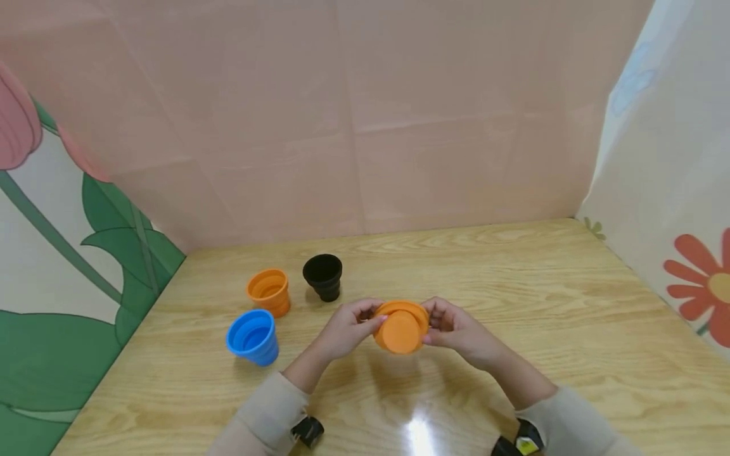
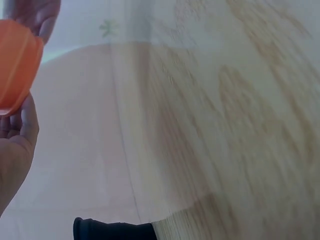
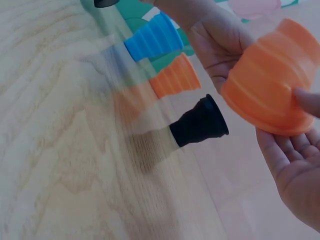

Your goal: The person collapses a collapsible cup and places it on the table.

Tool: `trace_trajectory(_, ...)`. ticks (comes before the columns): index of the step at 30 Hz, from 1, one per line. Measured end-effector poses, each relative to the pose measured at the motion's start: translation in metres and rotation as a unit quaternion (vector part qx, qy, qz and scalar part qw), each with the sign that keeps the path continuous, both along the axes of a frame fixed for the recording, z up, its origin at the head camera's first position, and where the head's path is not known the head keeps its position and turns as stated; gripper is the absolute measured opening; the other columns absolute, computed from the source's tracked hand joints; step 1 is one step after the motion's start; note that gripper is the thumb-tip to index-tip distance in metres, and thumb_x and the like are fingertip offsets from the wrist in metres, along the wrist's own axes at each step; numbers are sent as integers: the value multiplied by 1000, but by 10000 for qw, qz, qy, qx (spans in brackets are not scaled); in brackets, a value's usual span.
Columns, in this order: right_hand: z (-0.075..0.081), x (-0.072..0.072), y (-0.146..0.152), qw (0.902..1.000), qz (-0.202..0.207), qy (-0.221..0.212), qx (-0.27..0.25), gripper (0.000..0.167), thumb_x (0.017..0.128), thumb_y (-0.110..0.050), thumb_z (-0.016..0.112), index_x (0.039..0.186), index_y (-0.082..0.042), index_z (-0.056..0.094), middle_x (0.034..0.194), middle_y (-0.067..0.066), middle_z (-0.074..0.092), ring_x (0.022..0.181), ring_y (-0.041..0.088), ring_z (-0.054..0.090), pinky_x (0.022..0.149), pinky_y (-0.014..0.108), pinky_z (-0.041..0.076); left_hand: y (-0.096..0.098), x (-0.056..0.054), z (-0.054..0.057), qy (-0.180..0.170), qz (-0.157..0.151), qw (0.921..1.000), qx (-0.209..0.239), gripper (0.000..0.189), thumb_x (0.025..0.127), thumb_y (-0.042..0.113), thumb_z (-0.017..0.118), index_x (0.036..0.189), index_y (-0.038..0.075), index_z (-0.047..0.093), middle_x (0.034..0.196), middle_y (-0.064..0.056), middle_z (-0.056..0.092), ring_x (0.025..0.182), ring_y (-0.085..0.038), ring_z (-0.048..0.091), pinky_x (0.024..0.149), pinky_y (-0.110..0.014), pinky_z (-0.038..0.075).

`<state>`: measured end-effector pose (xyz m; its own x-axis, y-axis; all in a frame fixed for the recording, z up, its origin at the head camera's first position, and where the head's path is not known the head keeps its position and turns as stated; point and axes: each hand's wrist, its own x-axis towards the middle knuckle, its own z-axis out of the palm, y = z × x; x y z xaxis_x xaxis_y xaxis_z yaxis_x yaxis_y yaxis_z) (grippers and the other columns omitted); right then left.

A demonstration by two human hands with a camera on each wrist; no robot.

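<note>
I see a person holding up an orange cup (image 1: 401, 334) over a wooden table (image 1: 547, 285), close to the middle from left to right. The far edge of the table runs along a pink sheet (image 1: 342, 126). The left edge slants beside a sheet with big green leaves (image 1: 57, 354), and the right edge slants beside a sheet with a red flower (image 1: 707, 285). A wide stretch of wood lies between the hands and the right edge, and there is more wood between the hands and the far edge. The left side is tighter, because three cups stand there with their open tops up: a blue cup (image 1: 253, 342) nearest, a smaller-looking orange one (image 1: 269, 292) just behind it, and a black cup (image 1: 323, 277) farther and more to the right. All three are apart from the hands. The held cup is tipped over, so its round flat bottom looks up and near, toward the person, and its wide mouth points far and down. Its long way runs from near and high to far and low. The left hand (image 1: 349, 332) pinches its left side and the right hand (image 1: 463, 339) pinches its right side, both with bent fingers. By the right sleeve (image 1: 576, 424), a black thing (image 1: 525, 438) has a yellow patch, too small for me to read.
</note>
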<state>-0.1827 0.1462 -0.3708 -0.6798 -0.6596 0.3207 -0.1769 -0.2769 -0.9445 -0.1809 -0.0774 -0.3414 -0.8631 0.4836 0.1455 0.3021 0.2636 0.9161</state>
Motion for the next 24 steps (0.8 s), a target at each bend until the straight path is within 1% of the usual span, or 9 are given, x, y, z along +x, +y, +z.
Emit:
trace_trajectory(1, -1, 1, -1, 9999, -133, -35, 58, 23, 82, 5, 52, 102, -5, 48, 96, 3, 55, 87, 13, 53, 73, 27, 46, -1, -1, -3, -97, -58, 9999, 18, 23, 86, 7, 52, 106, -3, 57, 88, -8, 58, 74, -10, 51, 64, -29, 47)
trace_trajectory(3, -1, 3, -2, 9987, -463, -24, 220, 19, 82, 3, 52, 99, -6, 49, 92, 2, 55, 84, 12, 53, 71, 27, 47, -2, -4, -8, -303, -307, 9989, 174, 25, 86, 7, 52, 109, -3, 55, 91, -8, 58, 76, -11, 51, 66, -29, 47)
trace_trajectory(6, 0, 4, -4, 9938, -987, -18, 504, 14, 83, 0, 53, 96, -4, 50, 87, 1, 55, 79, 11, 53, 68, 26, 47, -6, -7, -17, -605, -758, 9940, 509, 30, 85, 6, 53, 114, -3, 51, 97, -10, 56, 82, -13, 51, 70, -29, 46)
trace_trajectory(8, 1, 6, -5, 9888, -1302, -14, 724, 15, 83, -1, 54, 96, 0, 50, 86, 1, 55, 77, 11, 53, 66, 25, 47, -7, -8, -21, -682, -979, 9904, 699, 34, 84, 4, 54, 117, -4, 48, 100, -12, 54, 86, -15, 50, 72, -29, 46)
trace_trajectory(10, 1, 7, -7, 9846, -1499, -36, 898, 19, 82, -1, 55, 98, 6, 48, 85, 4, 55, 76, 12, 53, 66, 26, 47, -7, -7, -23, -710, -1010, 9893, 775, 37, 83, 4, 55, 119, -4, 47, 101, -12, 54, 88, -15, 50, 72, -29, 46)
trace_trajectory(14, 3, 10, -11, 9748, -1842, 87, 1258, 25, 80, 0, 57, 100, 11, 47, 85, 11, 54, 75, 14, 53, 65, 29, 48, -4, -6, -24, -666, -697, 9920, 810, 33, 83, 0, 54, 115, -4, 49, 98, -12, 56, 85, -14, 51, 71, -26, 46)
trace_trajectory(18, 7, 12, -15, 9617, -2227, 190, 1585, 24, 79, 1, 58, 99, 10, 49, 84, 13, 55, 74, 16, 54, 64, 28, 48, 3, 0, -14, -542, -277, 9950, 791, 28, 81, -6, 53, 109, -7, 51, 94, -13, 57, 81, -13, 52, 69, -25, 46)
trace_trajectory(20, 9, 13, -17, 9555, -2401, 238, 1697, 23, 78, 3, 58, 98, 9, 50, 83, 12, 56, 74, 17, 54, 64, 27, 48, 5, 4, -7, -465, -89, 9967, 657, 27, 80, -6, 52, 108, -8, 52, 93, -13, 57, 80, -14, 52, 68, -24, 46)
trace_trajectory(24, 13, 13, -21, 9427, -2733, 428, 1863, 21, 75, 7, 57, 96, 8, 52, 80, 11, 57, 72, 18, 54, 62, 26, 47, 8, 6, -1, -249, 236, 9985, 417, 26, 80, -6, 52, 106, -7, 52, 91, -14, 57, 81, -15, 52, 69, -23, 45)
